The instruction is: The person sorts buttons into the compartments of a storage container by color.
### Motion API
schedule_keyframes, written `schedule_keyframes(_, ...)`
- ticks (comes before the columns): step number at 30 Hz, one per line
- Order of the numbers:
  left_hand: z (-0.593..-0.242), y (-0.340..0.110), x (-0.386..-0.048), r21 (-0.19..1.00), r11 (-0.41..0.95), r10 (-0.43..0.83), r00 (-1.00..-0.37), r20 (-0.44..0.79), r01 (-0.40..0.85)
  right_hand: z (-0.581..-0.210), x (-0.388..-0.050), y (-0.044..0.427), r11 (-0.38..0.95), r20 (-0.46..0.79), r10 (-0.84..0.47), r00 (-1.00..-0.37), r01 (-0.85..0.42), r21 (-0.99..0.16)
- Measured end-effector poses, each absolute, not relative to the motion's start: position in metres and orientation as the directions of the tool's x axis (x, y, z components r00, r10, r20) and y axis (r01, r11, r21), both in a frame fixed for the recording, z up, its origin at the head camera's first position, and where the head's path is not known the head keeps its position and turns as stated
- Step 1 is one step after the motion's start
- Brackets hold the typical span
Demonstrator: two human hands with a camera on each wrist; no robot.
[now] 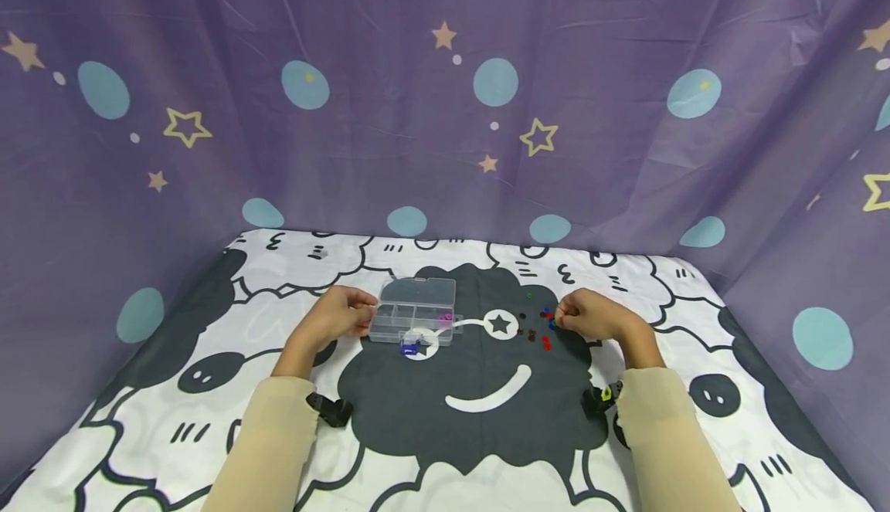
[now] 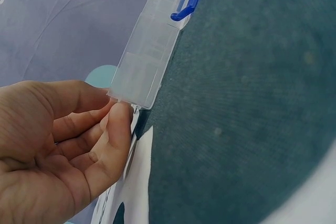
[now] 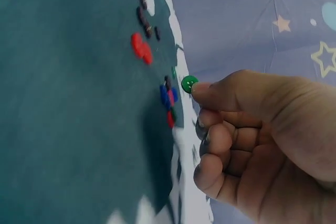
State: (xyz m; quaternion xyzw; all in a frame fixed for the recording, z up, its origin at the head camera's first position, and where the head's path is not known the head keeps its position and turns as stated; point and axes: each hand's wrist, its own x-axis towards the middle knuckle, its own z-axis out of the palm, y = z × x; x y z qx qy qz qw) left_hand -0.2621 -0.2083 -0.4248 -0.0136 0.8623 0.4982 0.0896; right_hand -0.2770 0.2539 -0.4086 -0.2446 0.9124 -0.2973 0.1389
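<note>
Clearly, the green button (image 3: 189, 83) shows in the right wrist view, pinched at the thumb tip of the right hand (image 3: 257, 135); in the head view it cannot be made out. Left hand (image 2: 63, 140) grips the clear box (image 2: 142, 72) by its left end, on patterned cloth (image 1: 480, 439). Head view alone shows pink buttons (image 1: 446, 317) inside.

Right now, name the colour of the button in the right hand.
The button is green, clearest in the right wrist view.
</note>
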Motion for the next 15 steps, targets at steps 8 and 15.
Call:
schedule_keyframes(8, -0.426, -0.21, -0.262, 0.856, 0.506, 0.069, -0.985, -0.159, -0.103, -0.396, -0.287, 0.231, 0.704, -0.107, -0.563, -0.82, -0.407, -0.582)
schedule_keyframes(15, -0.425, -0.209, -0.263, 0.853, 0.511, 0.07, -0.984, -0.162, -0.104, -0.39, -0.291, 0.207, 0.683, -0.104, -0.585, -0.804, -0.419, -0.599)
